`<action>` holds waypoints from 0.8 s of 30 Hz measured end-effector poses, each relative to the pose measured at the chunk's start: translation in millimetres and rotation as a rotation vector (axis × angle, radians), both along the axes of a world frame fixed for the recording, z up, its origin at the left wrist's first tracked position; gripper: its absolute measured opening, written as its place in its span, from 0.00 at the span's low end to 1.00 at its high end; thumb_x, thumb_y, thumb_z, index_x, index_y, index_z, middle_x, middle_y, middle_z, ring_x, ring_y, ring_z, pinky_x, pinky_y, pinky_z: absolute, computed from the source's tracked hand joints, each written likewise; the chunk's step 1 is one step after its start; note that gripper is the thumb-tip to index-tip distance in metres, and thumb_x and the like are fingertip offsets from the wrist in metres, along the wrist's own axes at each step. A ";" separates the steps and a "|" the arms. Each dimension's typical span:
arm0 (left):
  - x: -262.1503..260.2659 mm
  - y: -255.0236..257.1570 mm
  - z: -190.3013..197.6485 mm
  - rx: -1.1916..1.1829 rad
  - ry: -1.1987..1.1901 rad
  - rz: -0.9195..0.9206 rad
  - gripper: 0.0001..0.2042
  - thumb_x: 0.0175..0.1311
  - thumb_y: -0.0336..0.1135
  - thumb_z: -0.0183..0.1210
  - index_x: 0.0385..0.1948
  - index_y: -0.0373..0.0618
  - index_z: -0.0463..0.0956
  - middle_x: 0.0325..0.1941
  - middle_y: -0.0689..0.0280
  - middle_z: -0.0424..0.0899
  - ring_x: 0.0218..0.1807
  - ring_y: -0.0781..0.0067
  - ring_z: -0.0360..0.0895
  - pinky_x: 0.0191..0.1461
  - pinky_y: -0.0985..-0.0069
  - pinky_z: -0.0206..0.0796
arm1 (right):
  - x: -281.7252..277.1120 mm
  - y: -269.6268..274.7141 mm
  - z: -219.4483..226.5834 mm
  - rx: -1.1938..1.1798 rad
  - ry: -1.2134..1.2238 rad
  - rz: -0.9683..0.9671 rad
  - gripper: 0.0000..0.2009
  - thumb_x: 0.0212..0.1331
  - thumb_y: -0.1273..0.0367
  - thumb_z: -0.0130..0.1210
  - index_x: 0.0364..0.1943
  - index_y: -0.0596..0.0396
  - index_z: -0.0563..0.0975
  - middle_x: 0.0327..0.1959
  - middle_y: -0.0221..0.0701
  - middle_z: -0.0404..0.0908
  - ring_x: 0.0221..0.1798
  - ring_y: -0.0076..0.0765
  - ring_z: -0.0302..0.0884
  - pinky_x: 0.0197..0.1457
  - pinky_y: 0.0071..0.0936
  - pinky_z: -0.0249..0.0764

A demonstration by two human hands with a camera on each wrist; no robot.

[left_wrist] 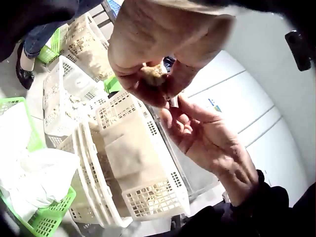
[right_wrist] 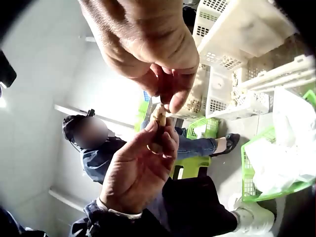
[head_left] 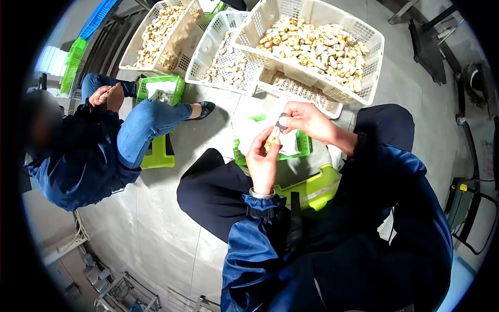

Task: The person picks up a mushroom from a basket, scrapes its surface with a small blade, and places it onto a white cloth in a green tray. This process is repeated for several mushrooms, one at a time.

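Note:
My left hand (head_left: 261,165) pinches a small pale-and-brown piece (head_left: 271,138), possibly a mushroom, between thumb and fingers; the left wrist view shows the piece (left_wrist: 155,74) too. Right against it, my right hand (head_left: 313,122) grips a small grey metallic tool (head_left: 282,122), mostly covered by the fingers. In the right wrist view the piece (right_wrist: 159,115) stands upright in my left hand (right_wrist: 140,170), with the fingertips of my right hand (right_wrist: 148,42) at its top end. Below both hands is a green basket (head_left: 303,144) lined with white plastic.
White crates (head_left: 375,57) of similar pieces stand ahead, one stacked over another. A sparsely filled crate (head_left: 195,70) and a fuller one (head_left: 179,44) are further left. Another seated person (head_left: 88,151) is at the left beside a small green basket (head_left: 179,88). A yellow-green stool (head_left: 314,190) lies between my legs.

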State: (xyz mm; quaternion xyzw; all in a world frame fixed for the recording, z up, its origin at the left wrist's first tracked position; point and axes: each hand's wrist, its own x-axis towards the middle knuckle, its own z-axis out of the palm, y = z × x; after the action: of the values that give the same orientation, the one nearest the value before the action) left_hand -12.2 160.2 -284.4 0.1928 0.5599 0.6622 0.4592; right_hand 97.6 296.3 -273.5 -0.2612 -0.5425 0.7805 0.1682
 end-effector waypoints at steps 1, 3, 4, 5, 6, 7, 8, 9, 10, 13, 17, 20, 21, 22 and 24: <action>-0.5 0.3 0.2 0.001 0.001 -0.003 0.16 0.58 0.20 0.56 0.50 0.33 0.71 0.47 0.63 0.77 0.45 0.80 0.73 0.49 0.83 0.67 | 0.3 0.1 0.7 0.001 0.001 -0.003 0.06 0.59 0.72 0.54 0.29 0.59 0.71 0.28 0.26 0.72 0.32 0.21 0.73 0.42 0.19 0.70; -0.6 0.3 0.5 -0.001 -0.003 0.023 0.16 0.58 0.21 0.57 0.50 0.33 0.71 0.47 0.63 0.77 0.44 0.80 0.73 0.48 0.83 0.66 | 1.2 -0.2 2.1 0.175 -0.002 0.064 0.06 0.59 0.71 0.54 0.29 0.59 0.71 0.27 0.26 0.73 0.34 0.21 0.73 0.43 0.19 0.70; 0.1 0.1 0.6 0.028 0.028 0.030 0.16 0.58 0.21 0.57 0.49 0.34 0.72 0.45 0.65 0.78 0.43 0.81 0.73 0.47 0.84 0.66 | 1.4 -1.4 2.6 0.173 -0.003 0.067 0.06 0.59 0.71 0.54 0.29 0.59 0.71 0.27 0.26 0.73 0.34 0.21 0.73 0.43 0.19 0.70; 0.2 -0.3 -0.1 0.025 0.028 0.032 0.16 0.58 0.21 0.57 0.49 0.34 0.72 0.45 0.65 0.78 0.43 0.81 0.73 0.47 0.84 0.66 | 1.3 -3.2 4.2 0.215 -0.035 0.076 0.06 0.60 0.71 0.53 0.29 0.59 0.71 0.28 0.26 0.73 0.35 0.20 0.72 0.43 0.19 0.70; 0.6 -0.2 -1.2 0.011 0.117 0.030 0.16 0.58 0.21 0.57 0.49 0.35 0.72 0.44 0.66 0.78 0.42 0.82 0.72 0.46 0.84 0.66 | 1.5 -4.4 5.7 0.258 -0.067 0.083 0.06 0.60 0.71 0.53 0.29 0.59 0.71 0.29 0.26 0.73 0.36 0.19 0.71 0.44 0.19 0.70; 1.3 -0.1 -2.3 -0.003 0.204 0.026 0.16 0.58 0.22 0.57 0.49 0.35 0.73 0.42 0.67 0.78 0.41 0.82 0.72 0.46 0.84 0.66 | 2.2 -5.1 6.7 0.302 -0.101 0.088 0.06 0.61 0.71 0.52 0.30 0.59 0.71 0.30 0.25 0.73 0.37 0.18 0.71 0.44 0.19 0.70; 3.1 0.3 -4.2 0.007 0.194 0.037 0.15 0.58 0.22 0.58 0.48 0.36 0.74 0.42 0.68 0.77 0.40 0.83 0.72 0.45 0.84 0.65 | 5.3 -4.0 -32.1 -0.202 0.034 -0.062 0.06 0.61 0.72 0.52 0.30 0.60 0.71 0.30 0.26 0.73 0.37 0.18 0.71 0.44 0.19 0.70; 3.5 0.5 -2.8 0.008 0.193 0.034 0.15 0.58 0.22 0.58 0.48 0.36 0.74 0.42 0.68 0.77 0.40 0.83 0.72 0.45 0.84 0.65 | 6.0 -2.6 -33.7 -0.201 0.034 -0.065 0.06 0.61 0.72 0.52 0.30 0.60 0.71 0.30 0.26 0.73 0.37 0.18 0.71 0.44 0.19 0.70; 2.6 -0.1 -1.1 -0.004 0.149 0.028 0.15 0.57 0.22 0.58 0.48 0.36 0.74 0.43 0.67 0.77 0.41 0.83 0.72 0.45 0.84 0.65 | 6.1 -1.6 -35.1 -0.169 0.062 -0.052 0.06 0.61 0.72 0.52 0.30 0.60 0.71 0.30 0.26 0.73 0.37 0.18 0.71 0.43 0.19 0.70; 0.9 -0.3 -1.0 -0.007 0.101 0.031 0.15 0.57 0.22 0.58 0.48 0.36 0.74 0.45 0.67 0.76 0.42 0.83 0.72 0.45 0.84 0.65 | 3.7 -0.8 -32.8 0.473 -0.020 0.063 0.05 0.61 0.72 0.52 0.31 0.60 0.71 0.30 0.25 0.73 0.37 0.18 0.71 0.43 0.20 0.70; 2.1 -0.5 -7.5 -0.003 0.244 0.023 0.16 0.57 0.21 0.57 0.49 0.36 0.73 0.43 0.66 0.78 0.42 0.82 0.73 0.46 0.84 0.66 | -0.4 -1.3 -14.2 -0.172 0.041 -0.051 0.05 0.61 0.71 0.53 0.33 0.60 0.72 0.30 0.25 0.73 0.38 0.17 0.71 0.45 0.19 0.70; 1.7 1.1 -2.5 0.015 0.119 0.032 0.16 0.57 0.21 0.58 0.49 0.36 0.73 0.43 0.66 0.78 0.42 0.82 0.73 0.47 0.84 0.66 | 8.4 1.5 -19.1 -0.191 0.036 -0.055 0.05 0.61 0.72 0.53 0.33 0.60 0.72 0.31 0.25 0.73 0.38 0.17 0.70 0.46 0.18 0.70; 1.4 0.8 -1.6 0.019 0.054 0.039 0.16 0.57 0.21 0.58 0.48 0.35 0.73 0.44 0.65 0.78 0.42 0.82 0.73 0.47 0.84 0.66 | 7.4 2.8 -8.0 -0.051 0.025 0.043 0.05 0.61 0.72 0.52 0.33 0.60 0.72 0.32 0.25 0.73 0.38 0.17 0.70 0.46 0.18 0.70; 1.2 0.7 -1.1 0.018 0.055 0.042 0.16 0.57 0.21 0.58 0.48 0.35 0.73 0.44 0.65 0.78 0.42 0.82 0.73 0.47 0.84 0.66 | 6.1 2.8 -2.6 0.088 0.015 0.141 0.05 0.61 0.72 0.52 0.34 0.60 0.72 0.32 0.26 0.73 0.39 0.17 0.70 0.45 0.18 0.69; 1.4 1.7 -0.7 0.001 0.107 0.049 0.15 0.57 0.21 0.58 0.48 0.35 0.74 0.44 0.66 0.78 0.42 0.82 0.73 0.46 0.84 0.66 | 6.2 2.3 -4.9 0.153 -0.003 0.158 0.05 0.61 0.73 0.52 0.34 0.61 0.71 0.33 0.25 0.73 0.39 0.16 0.70 0.45 0.18 0.69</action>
State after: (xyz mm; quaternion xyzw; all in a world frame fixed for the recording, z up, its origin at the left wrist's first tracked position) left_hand -10.8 161.9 -285.1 0.2145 0.5877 0.6623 0.4122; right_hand 103.8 298.6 -278.3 -0.2052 -0.6197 0.7472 0.1247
